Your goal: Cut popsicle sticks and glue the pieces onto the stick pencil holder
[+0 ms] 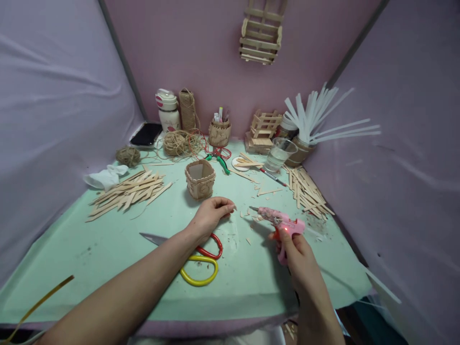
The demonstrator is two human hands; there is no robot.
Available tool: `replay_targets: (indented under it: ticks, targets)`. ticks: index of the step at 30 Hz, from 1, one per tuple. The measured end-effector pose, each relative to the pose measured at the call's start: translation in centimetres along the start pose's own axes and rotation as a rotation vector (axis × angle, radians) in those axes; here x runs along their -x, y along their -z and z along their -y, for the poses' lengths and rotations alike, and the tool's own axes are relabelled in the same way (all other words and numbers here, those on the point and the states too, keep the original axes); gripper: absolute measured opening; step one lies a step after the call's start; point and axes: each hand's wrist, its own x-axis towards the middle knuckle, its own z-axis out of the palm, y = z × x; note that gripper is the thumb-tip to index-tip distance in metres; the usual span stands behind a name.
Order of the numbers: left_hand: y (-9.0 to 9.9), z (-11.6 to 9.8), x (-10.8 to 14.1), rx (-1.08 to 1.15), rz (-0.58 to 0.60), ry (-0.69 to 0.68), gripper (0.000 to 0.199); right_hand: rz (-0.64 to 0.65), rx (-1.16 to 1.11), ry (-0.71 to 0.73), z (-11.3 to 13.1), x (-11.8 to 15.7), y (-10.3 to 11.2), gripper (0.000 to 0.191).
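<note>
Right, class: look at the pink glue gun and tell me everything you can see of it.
The glue gun is pink plastic, pistol-shaped, its body flecked with dried glue and debris. A small red light glows on its side. Its metal nozzle points left, low over the green table, towards the left hand. The right hand grips its handle from below. A dark cord seems to run back under the wrist. Wood scraps lie around its tip.

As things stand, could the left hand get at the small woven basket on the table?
Probably yes. The left hand rests on the mat just in front of the basket, with only bare mat between them. The scissors lie behind the wrist, out of the way.
</note>
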Motion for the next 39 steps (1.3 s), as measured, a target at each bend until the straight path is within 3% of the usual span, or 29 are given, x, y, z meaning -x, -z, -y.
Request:
replay_targets:
  ticks: [3, 6, 15, 18, 21, 23, 26, 27, 31, 39]
  targets:
    - [0.1, 0.0, 0.0, -0.007, 0.008, -0.008, 0.027, -0.113, -0.114, -0.019, 0.2, -1.4, 1.2, 0.042]
    - [0.2, -0.1, 0.0, -0.018, 0.005, -0.002, 0.027, -0.189, -0.091, -0.02, 0.4, -2.8, 2.6, 0.038]
    - [0.3, -0.1, 0.0, -0.045, 0.028, -0.023, 0.025, -0.333, 0.756, 0.066, 1.1, -2.9, 4.1, 0.039]
    - [0.2, -0.3, 0.2, -0.071, 0.033, -0.017, 0.023, -0.358, 0.88, 0.091, 0.8, -2.4, 4.3, 0.034]
    - [0.0, -0.5, 0.4, -0.135, 0.02, 0.003, 0.019, -0.442, 0.913, 0.248, 0.7, -1.6, 3.8, 0.033]
    - [-0.2, -0.7, 0.6, -0.179, 0.014, 0.01, 0.015, -0.309, 0.847, 0.378, 1.0, -0.8, 2.7, 0.029]
    - [-0.4, -0.8, 0.7, -0.205, 0.021, 0.007, 0.011, 0.101, 0.721, 0.447, 1.6, 0.3, 0.0, 0.021]
    - [-0.4, -0.7, 0.7, -0.209, 0.029, 0.003, 0.01, 0.164, 0.709, 0.448, 1.7, 0.6, -0.9, 0.019]
    - [-0.4, -0.5, 0.6, -0.24, 0.059, -0.021, 0.01, 0.213, 0.726, 0.437, 1.7, 1.0, -3.2, 0.015]
    - [-0.2, -0.1, 0.3, -0.234, 0.079, -0.02, 0.01, 0.258, 0.677, 0.387, 1.3, 0.7, -3.5, 0.011]
